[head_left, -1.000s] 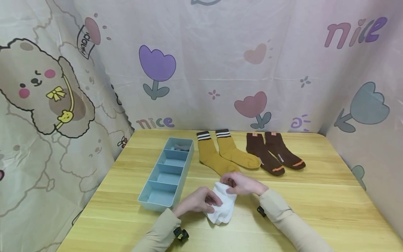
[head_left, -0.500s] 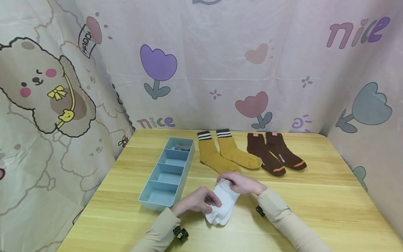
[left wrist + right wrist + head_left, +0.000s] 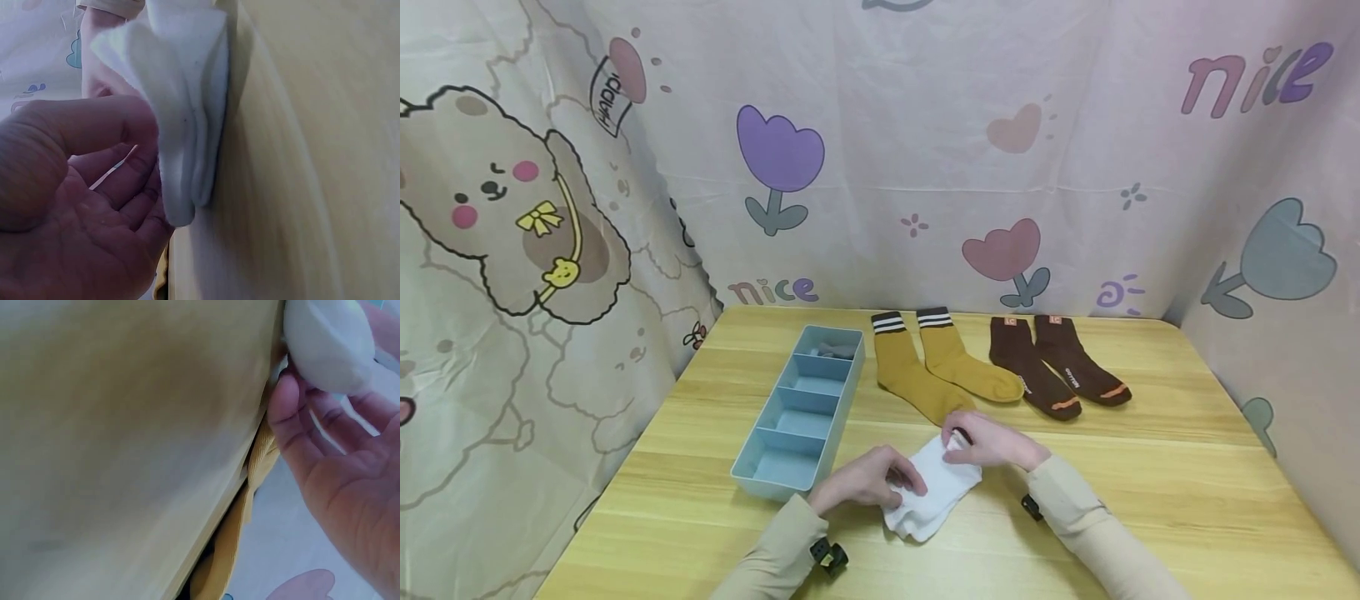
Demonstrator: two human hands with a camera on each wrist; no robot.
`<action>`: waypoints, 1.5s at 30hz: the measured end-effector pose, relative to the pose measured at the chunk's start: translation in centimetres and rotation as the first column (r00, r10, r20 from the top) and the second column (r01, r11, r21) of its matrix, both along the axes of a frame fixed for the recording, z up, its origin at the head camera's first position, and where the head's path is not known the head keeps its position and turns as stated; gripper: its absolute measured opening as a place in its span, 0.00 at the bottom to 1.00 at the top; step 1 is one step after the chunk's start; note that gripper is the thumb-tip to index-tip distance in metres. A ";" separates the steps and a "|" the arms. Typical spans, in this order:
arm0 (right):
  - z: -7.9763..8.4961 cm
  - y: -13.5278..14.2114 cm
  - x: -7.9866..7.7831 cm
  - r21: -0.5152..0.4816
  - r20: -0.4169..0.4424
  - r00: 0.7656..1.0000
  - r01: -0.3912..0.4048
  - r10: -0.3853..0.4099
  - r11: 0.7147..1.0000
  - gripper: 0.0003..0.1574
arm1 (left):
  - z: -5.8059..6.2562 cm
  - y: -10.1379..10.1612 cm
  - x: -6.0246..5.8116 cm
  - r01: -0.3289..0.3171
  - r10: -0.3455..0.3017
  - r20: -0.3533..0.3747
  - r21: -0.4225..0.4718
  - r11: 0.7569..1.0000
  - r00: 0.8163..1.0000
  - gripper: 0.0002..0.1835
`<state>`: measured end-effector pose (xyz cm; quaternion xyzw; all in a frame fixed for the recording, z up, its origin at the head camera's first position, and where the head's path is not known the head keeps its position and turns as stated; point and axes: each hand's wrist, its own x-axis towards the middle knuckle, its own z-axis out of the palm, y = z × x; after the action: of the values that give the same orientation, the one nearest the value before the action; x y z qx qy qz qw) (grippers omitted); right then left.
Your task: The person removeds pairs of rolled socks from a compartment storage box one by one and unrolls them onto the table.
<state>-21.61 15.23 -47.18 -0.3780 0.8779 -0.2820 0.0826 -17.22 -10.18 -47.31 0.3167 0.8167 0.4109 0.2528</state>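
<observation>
A folded bundle of white socks (image 3: 936, 487) lies on the table, its stacked layers seen edge-on in the left wrist view. The left hand (image 3: 872, 482) holds the near left part of the bundle, with curled fingers and thumb on it. At the far right end, the right hand (image 3: 988, 440) grips the bundle between thumb and fingers, and a small dark patch shows beside the fingers. In the right wrist view the right thumb (image 3: 286, 400) sits low by the tabletop, against the white socks (image 3: 328, 344). Some fingertips are hidden behind the fabric.
Left of the hands stands a blue organizer box (image 3: 823, 442) with several compartments; grey items (image 3: 835, 351) lie in its far one. Mustard socks (image 3: 962, 367) with striped cuffs lie beyond the hands, brown socks (image 3: 1078, 367) right of them. A printed curtain (image 3: 880, 167) borders the table (image 3: 1150, 500).
The right hand first shifts over the far end of the white socks, then draws slightly right. The bundle tilts to the right at that end. The left hand stays nearly in place.
</observation>
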 end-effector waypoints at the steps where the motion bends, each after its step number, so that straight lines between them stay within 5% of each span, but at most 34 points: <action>1: 0.0 0.3 0.1 0.005 -0.002 1.000 0.008 -0.008 1.000 0.07 | 0.0 0.0 0.0 0.003 -0.003 0.000 0.001 1.000 1.000 0.19; 14: 0.7 2.8 1.2 0.013 0.084 0.996 -0.019 0.018 1.000 0.18 | 0.3 -0.1 0.1 0.007 -0.007 -0.019 -0.036 0.999 1.000 0.23; 19: 1.2 3.6 1.9 0.028 0.141 0.990 -0.023 0.019 0.999 0.19 | 0.0 -0.1 0.2 -0.038 0.034 -0.066 -0.054 0.998 0.997 0.30; 23: 1.4 4.1 2.4 0.052 0.199 0.980 -0.007 -0.003 0.999 0.20 | -0.2 -0.2 0.3 -0.090 0.083 -0.155 -0.038 0.995 0.984 0.29; 29: 1.6 4.8 3.3 0.089 0.248 0.967 0.032 -0.053 0.996 0.20 | -0.4 -0.3 0.4 -0.119 0.110 -0.309 -0.012 0.993 0.945 0.12; 37: 1.7 5.7 4.3 0.134 0.260 0.960 0.068 -0.101 0.989 0.18 | -0.2 -0.6 0.6 -0.084 0.045 -0.315 -0.110 0.990 0.948 0.29; 45: 1.9 5.7 5.0 0.159 0.308 0.941 0.095 -0.141 0.983 0.18 | -0.1 0.1 0.7 -0.121 0.049 -0.361 -0.179 0.976 0.931 0.29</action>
<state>-16.63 20.94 -45.28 -0.2674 0.8920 -0.2805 0.2328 -16.50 -10.06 -47.44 0.3231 0.8986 0.2743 0.1135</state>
